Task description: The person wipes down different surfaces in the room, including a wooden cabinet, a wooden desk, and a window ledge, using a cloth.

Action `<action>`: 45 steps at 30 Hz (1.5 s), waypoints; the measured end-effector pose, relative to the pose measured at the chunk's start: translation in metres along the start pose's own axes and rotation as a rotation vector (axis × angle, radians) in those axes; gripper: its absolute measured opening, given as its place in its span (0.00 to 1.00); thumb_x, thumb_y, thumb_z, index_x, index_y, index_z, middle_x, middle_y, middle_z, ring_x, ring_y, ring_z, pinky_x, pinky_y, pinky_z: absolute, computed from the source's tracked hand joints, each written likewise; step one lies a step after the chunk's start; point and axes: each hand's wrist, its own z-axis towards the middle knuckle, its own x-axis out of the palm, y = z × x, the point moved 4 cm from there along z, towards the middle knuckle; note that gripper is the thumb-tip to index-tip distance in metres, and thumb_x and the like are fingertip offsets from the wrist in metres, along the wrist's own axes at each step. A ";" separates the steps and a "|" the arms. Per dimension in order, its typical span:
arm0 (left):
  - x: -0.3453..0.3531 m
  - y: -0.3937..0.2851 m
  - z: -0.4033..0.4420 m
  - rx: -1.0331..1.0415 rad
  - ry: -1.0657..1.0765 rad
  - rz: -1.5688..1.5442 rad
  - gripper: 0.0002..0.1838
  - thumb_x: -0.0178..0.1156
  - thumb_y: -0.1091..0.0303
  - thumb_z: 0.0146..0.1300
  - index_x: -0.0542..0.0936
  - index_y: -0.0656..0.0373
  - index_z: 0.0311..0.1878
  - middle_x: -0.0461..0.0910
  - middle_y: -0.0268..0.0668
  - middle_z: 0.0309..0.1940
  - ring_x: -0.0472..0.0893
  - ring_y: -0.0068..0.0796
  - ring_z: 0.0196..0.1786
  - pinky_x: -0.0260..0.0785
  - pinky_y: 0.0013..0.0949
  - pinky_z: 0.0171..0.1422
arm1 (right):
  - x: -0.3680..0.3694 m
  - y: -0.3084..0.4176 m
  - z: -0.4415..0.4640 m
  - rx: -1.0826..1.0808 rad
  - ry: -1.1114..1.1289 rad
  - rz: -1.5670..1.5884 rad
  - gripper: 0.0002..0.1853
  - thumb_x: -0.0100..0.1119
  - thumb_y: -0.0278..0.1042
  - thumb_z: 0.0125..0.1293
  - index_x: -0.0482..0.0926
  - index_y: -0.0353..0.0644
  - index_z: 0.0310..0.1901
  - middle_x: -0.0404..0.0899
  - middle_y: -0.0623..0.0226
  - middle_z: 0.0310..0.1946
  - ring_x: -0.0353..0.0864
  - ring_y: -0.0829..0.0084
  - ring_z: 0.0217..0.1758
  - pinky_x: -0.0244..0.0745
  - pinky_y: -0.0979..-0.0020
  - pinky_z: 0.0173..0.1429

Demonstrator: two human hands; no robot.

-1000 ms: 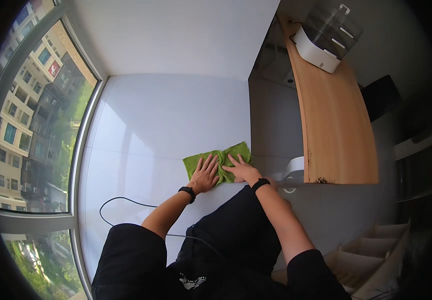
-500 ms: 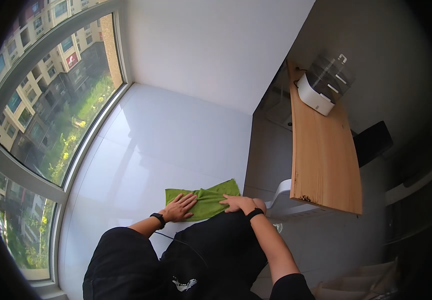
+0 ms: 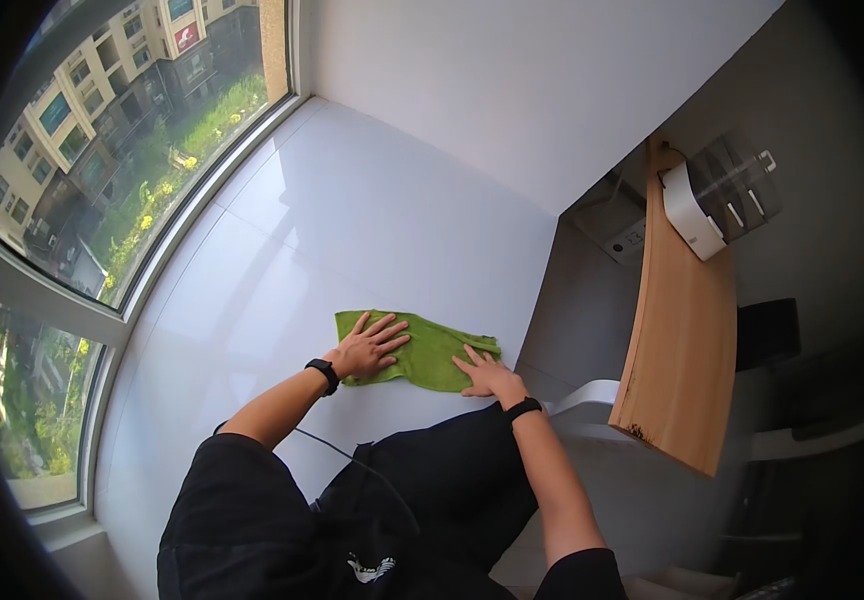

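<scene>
Plain green cloth, oblong, wavy-edged, creased near its right end, lying on a glossy pale surface, left hand spread on it, right hand likewise

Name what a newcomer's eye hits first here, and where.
The green cloth jumps out first, near the middle on a pale surface, the left hand on its left end and the right hand on its right. Next, the bright window fills the left side, and a wooden desk with a white-based clear box stands at right.
</scene>
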 end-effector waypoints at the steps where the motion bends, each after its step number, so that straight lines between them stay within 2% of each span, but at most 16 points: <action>1: -0.005 0.005 0.008 -0.012 0.012 0.003 0.31 0.43 0.45 0.74 0.58 0.43 0.76 0.48 0.28 0.79 0.45 0.35 0.81 0.36 0.60 0.80 | -0.005 -0.003 0.003 0.013 -0.007 -0.011 0.49 0.64 0.55 0.62 0.41 0.72 0.77 0.26 0.71 0.80 0.43 0.48 0.80 0.52 0.45 0.78; 4: -0.008 0.028 0.038 -0.052 -0.014 -0.019 0.31 0.43 0.44 0.73 0.58 0.42 0.76 0.48 0.25 0.79 0.43 0.32 0.81 0.34 0.60 0.80 | -0.022 -0.010 0.017 0.048 -0.059 -0.001 0.50 0.63 0.56 0.62 0.38 0.72 0.77 0.24 0.71 0.80 0.39 0.45 0.80 0.52 0.45 0.78; 9: -0.017 0.056 0.090 -0.080 -0.022 0.016 0.32 0.43 0.44 0.73 0.57 0.42 0.77 0.46 0.27 0.80 0.42 0.35 0.81 0.34 0.61 0.80 | -0.046 -0.025 0.044 0.073 -0.112 0.057 0.51 0.61 0.59 0.63 0.35 0.69 0.78 0.23 0.68 0.80 0.34 0.40 0.80 0.52 0.44 0.78; 13: -0.018 0.073 0.128 -0.094 -0.059 0.043 0.32 0.44 0.43 0.72 0.58 0.38 0.76 0.46 0.25 0.80 0.42 0.32 0.81 0.33 0.61 0.80 | -0.071 -0.043 0.062 0.068 -0.219 0.100 0.47 0.59 0.59 0.64 0.41 0.72 0.77 0.26 0.73 0.80 0.33 0.43 0.81 0.53 0.44 0.78; 17: -0.019 0.088 0.167 -0.092 -0.005 0.053 0.34 0.49 0.45 0.69 0.56 0.36 0.77 0.44 0.26 0.80 0.40 0.34 0.82 0.33 0.64 0.79 | -0.092 -0.060 0.083 0.086 -0.384 0.134 0.36 0.46 0.60 0.71 0.47 0.68 0.77 0.30 0.73 0.81 0.32 0.42 0.81 0.45 0.38 0.77; 18: -0.018 0.092 0.178 -0.099 -0.013 0.060 0.34 0.49 0.46 0.69 0.56 0.36 0.77 0.44 0.26 0.80 0.40 0.34 0.82 0.33 0.64 0.79 | -0.098 -0.064 0.087 0.085 -0.422 0.152 0.33 0.39 0.59 0.74 0.48 0.67 0.77 0.32 0.73 0.81 0.31 0.42 0.81 0.41 0.37 0.77; 20: -0.018 0.098 0.202 -0.115 -0.026 0.074 0.33 0.47 0.47 0.69 0.57 0.35 0.77 0.45 0.26 0.80 0.40 0.34 0.82 0.33 0.64 0.79 | -0.107 -0.078 0.097 0.075 -0.501 0.161 0.30 0.39 0.56 0.76 0.50 0.66 0.77 0.34 0.73 0.80 0.29 0.47 0.81 0.38 0.39 0.78; 21: -0.023 0.100 0.213 -0.116 -0.004 0.033 0.34 0.48 0.53 0.68 0.55 0.36 0.77 0.44 0.28 0.80 0.41 0.37 0.82 0.34 0.65 0.79 | -0.110 -0.087 0.104 0.071 -0.539 0.164 0.30 0.38 0.55 0.76 0.51 0.66 0.77 0.35 0.73 0.80 0.29 0.49 0.82 0.35 0.39 0.79; 23: -0.023 0.103 0.239 -0.136 -0.037 0.036 0.33 0.48 0.52 0.68 0.58 0.37 0.76 0.46 0.30 0.80 0.42 0.37 0.81 0.35 0.66 0.78 | -0.114 -0.106 0.117 0.073 -0.615 0.164 0.29 0.38 0.53 0.76 0.53 0.64 0.76 0.37 0.73 0.80 0.29 0.53 0.82 0.32 0.41 0.79; 25: -0.018 0.104 0.264 -0.197 -0.025 0.100 0.31 0.42 0.46 0.71 0.57 0.35 0.77 0.44 0.29 0.80 0.39 0.36 0.82 0.30 0.65 0.79 | -0.119 -0.120 0.129 0.083 -0.681 0.175 0.29 0.38 0.52 0.77 0.55 0.61 0.76 0.39 0.73 0.80 0.29 0.56 0.82 0.30 0.43 0.80; 27: -0.017 0.102 0.289 -0.225 -0.012 0.127 0.31 0.41 0.48 0.71 0.57 0.36 0.77 0.43 0.30 0.80 0.38 0.38 0.82 0.29 0.65 0.79 | -0.126 -0.133 0.138 0.102 -0.729 0.198 0.28 0.38 0.52 0.77 0.56 0.58 0.76 0.42 0.72 0.80 0.30 0.58 0.83 0.28 0.45 0.80; 33: -0.005 0.102 0.346 -0.165 -0.082 0.022 0.33 0.46 0.54 0.67 0.59 0.43 0.76 0.46 0.37 0.79 0.41 0.44 0.81 0.34 0.69 0.77 | -0.142 -0.171 0.164 0.125 -0.823 0.205 0.26 0.36 0.51 0.78 0.62 0.55 0.73 0.49 0.71 0.78 0.37 0.62 0.82 0.32 0.47 0.80; 35: 0.003 0.103 0.358 -0.169 -0.020 0.090 0.32 0.43 0.51 0.69 0.57 0.39 0.77 0.43 0.35 0.80 0.38 0.41 0.82 0.29 0.67 0.78 | -0.143 -0.180 0.172 0.153 -0.831 0.248 0.26 0.36 0.51 0.78 0.63 0.54 0.73 0.49 0.72 0.78 0.37 0.63 0.82 0.33 0.48 0.81; 43: 0.017 0.114 0.381 -0.132 -0.074 0.082 0.33 0.48 0.53 0.66 0.60 0.41 0.76 0.46 0.36 0.79 0.41 0.44 0.81 0.33 0.70 0.76 | -0.147 -0.190 0.198 0.244 -0.886 0.292 0.27 0.37 0.53 0.77 0.62 0.59 0.73 0.48 0.76 0.78 0.36 0.64 0.82 0.32 0.49 0.81; 44: 0.033 0.108 0.380 -0.145 0.035 0.045 0.34 0.48 0.56 0.67 0.57 0.44 0.77 0.44 0.38 0.79 0.41 0.45 0.81 0.35 0.71 0.76 | -0.133 -0.191 0.204 0.256 -0.848 0.315 0.27 0.37 0.53 0.76 0.62 0.59 0.73 0.47 0.76 0.78 0.36 0.63 0.82 0.32 0.49 0.81; 45: 0.037 0.110 0.380 -0.137 0.022 0.064 0.34 0.47 0.56 0.67 0.56 0.44 0.77 0.44 0.38 0.79 0.40 0.45 0.81 0.36 0.71 0.76 | -0.133 -0.190 0.209 0.302 -0.835 0.325 0.27 0.37 0.53 0.76 0.61 0.60 0.74 0.46 0.76 0.79 0.35 0.63 0.82 0.32 0.49 0.81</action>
